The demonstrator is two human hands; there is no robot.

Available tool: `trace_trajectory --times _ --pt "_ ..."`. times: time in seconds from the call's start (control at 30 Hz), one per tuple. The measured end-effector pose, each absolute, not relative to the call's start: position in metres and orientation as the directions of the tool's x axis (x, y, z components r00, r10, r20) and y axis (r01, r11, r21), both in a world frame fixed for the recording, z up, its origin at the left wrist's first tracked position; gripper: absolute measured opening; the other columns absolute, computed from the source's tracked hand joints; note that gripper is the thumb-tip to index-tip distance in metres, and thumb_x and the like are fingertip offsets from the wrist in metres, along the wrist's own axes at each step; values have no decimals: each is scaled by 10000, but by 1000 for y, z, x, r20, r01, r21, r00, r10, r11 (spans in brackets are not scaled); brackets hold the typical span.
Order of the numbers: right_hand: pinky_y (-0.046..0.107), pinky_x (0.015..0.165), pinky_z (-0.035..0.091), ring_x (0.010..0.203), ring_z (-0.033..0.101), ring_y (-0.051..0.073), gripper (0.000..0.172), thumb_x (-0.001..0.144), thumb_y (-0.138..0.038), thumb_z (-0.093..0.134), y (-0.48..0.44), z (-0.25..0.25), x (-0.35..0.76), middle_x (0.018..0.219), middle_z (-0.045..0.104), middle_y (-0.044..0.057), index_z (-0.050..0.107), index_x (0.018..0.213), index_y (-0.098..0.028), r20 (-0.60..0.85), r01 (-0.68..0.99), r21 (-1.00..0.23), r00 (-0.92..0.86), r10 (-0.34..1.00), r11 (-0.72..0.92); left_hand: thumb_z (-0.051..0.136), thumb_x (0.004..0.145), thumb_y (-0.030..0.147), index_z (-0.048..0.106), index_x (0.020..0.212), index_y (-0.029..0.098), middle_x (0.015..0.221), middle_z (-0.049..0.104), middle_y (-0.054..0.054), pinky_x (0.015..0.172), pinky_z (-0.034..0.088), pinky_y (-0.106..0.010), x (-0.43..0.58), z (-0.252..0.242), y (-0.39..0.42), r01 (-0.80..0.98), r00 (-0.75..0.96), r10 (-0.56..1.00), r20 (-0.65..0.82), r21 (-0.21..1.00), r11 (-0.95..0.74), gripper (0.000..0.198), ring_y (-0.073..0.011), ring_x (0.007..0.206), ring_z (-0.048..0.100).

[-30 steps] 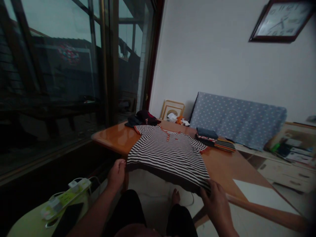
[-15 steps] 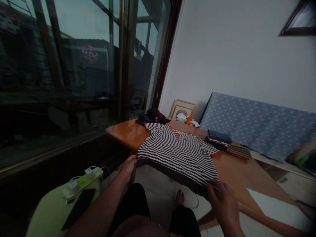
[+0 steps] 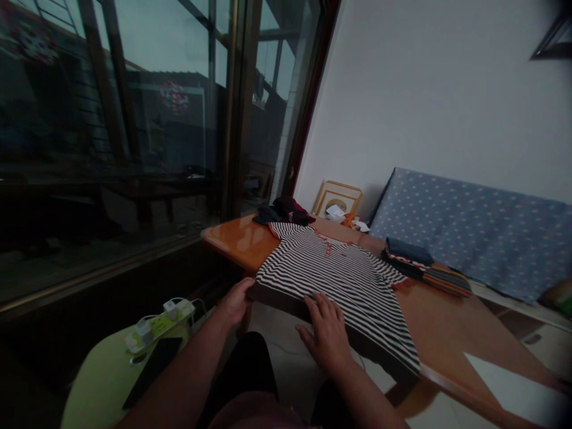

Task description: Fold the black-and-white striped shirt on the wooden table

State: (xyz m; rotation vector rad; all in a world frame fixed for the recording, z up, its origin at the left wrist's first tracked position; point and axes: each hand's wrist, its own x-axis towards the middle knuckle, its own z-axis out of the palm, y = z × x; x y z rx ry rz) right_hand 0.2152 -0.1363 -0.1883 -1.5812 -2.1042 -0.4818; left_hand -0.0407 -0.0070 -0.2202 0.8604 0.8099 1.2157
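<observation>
"Look, what moved?"

"One hand did! Half a second back, the right hand (image 3: 328,335) was at the right corner of the shirt (image 3: 335,268). Now it is by the middle of the bottom edge. The view has swung a bit to the right too."

"Is it holding on?"

"No, it looks open, with the fingers a little apart. I can't tell if the tips press on the cloth. The left hand (image 3: 236,302) looks like it is pinching the left bottom corner."

"How can you do this bit well?"

"I'd keep the left pinch firm but soft, so the corner can't slip. I'd keep the right hand flat and light, and go slowly, so the stripes don't bunch up."

"How are the arms?"

"Left arm reaches forward, fingers at the corner. Right arm slants in from the low right, palm down, thumb out to the side."

"And where is the shirt?"

"Spread on the table (image 3: 447,333), with its dark bottom edge hanging over the near side. One sleeve is beside the folded clothes (image 3: 409,256). The other is by the dark heap (image 3: 291,210). White paper (image 3: 504,381) lies off to the right."
</observation>
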Motion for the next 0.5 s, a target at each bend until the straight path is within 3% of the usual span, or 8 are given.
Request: trace_trajectory --times 0.17,0.33,0.4,0.5 --pt "568 1196 161 1450 328 344 738 871 -481 629 -115 -193 188 1534 455 115 380 1522 -235 512 964 9 -234 827 267 704 711 338 683 833 161 849 687 -9 705 443 -261 -39 -201 -6 -532 182 982 -48 835 140 216 -151 774 599" --pt "550 1195 182 1377 435 309 494 932 -327 535 -100 -191 177 1443 557 115 516 1413 -218 538 970 -52 -172 825 236 705 709 304 635 700 164 718 621 22 633 403 -246 -34 -187 -12 -488 190 982 24 870 73 157 -123 666 544" --pt "551 1194 190 1357 457 305 451 932 -366 545 -97 -190 175 1415 579 111 557 1360 -226 543 967 -73 -167 823 245 715 711 306 634 701 165 723 625 21 642 405 -247 -32 -184 -15 -500 179 983 38 864 58 163 -124 669 550" --pt "572 1192 184 1375 428 333 594 864 -480 638 -95 -190 171 1443 552 118 531 1388 -224 538 962 -82 -177 824 260 733 719 304 655 760 167 771 653 9 668 417 -251 -30 -181 -18 -520 189 981 50 852 57 163 -136 710 580"
